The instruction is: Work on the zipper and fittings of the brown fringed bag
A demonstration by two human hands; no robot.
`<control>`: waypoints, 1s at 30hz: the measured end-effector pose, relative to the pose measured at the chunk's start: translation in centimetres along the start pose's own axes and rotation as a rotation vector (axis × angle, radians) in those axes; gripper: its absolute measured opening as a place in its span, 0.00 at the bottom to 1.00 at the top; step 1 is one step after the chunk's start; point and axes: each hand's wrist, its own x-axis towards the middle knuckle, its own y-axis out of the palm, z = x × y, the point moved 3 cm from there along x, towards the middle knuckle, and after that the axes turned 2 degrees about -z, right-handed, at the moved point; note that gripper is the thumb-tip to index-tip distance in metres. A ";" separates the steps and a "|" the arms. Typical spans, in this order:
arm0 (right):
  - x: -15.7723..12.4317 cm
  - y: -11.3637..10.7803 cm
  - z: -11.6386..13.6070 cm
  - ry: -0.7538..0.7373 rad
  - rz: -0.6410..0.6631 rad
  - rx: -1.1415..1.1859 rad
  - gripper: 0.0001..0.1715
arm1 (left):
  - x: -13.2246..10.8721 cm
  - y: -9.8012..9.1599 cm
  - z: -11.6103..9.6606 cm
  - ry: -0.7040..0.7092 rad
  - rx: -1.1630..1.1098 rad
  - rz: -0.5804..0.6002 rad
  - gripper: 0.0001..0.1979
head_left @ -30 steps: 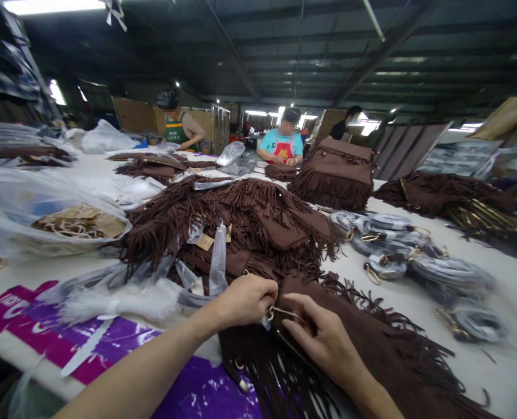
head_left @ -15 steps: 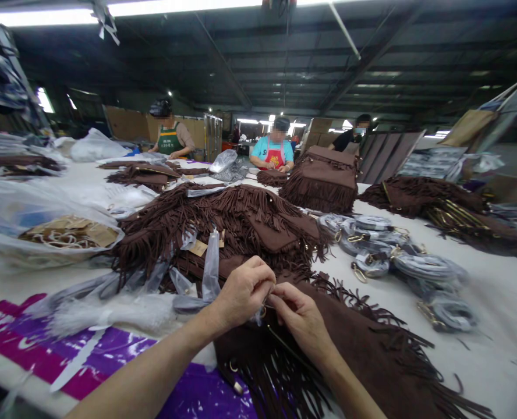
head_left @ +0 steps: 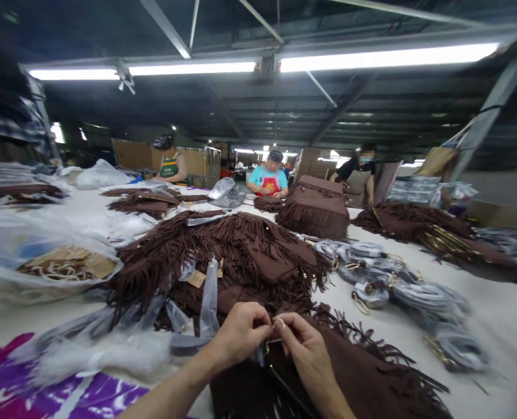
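Note:
A brown fringed suede bag lies on the white table right in front of me. My left hand and my right hand meet over its top edge, fingertips pinched together on a small gold metal ring at the bag's corner. A thin strap or zip line runs down from there across the bag. Clear plastic wrapping strips lie just left of my left hand.
A heap of brown fringed bags is piled behind my hands. Wrapped straps with gold clasps lie to the right. A plastic bag of tags sits left, a purple bag near-left. Three people work at the table's far end.
My right hand moved up from the bag to meet the left hand at the ring. The camera tilted upward, so my hands sit lower in view.

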 end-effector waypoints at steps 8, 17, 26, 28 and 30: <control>0.2 0.3 -0.3 -0.020 -0.017 0.114 0.23 | 0.4 0.5 1.1 -0.121 -0.201 0.020 0.05; 0.3 -0.2 -0.9 0.066 0.107 0.025 0.21 | 0.6 0.9 1.9 -0.413 -0.654 0.062 0.06; -1.9 -3.4 0.1 -0.279 0.377 -0.566 0.20 | 0.5 0.6 3.1 -0.521 -1.005 0.172 0.09; -1.9 -3.9 -0.2 -0.317 0.395 -0.641 0.20 | 0.4 0.4 3.2 -0.523 -1.080 0.207 0.08; -1.8 -4.1 -0.3 -0.382 0.422 -0.698 0.16 | 0.4 0.3 3.2 -0.515 -1.145 0.234 0.08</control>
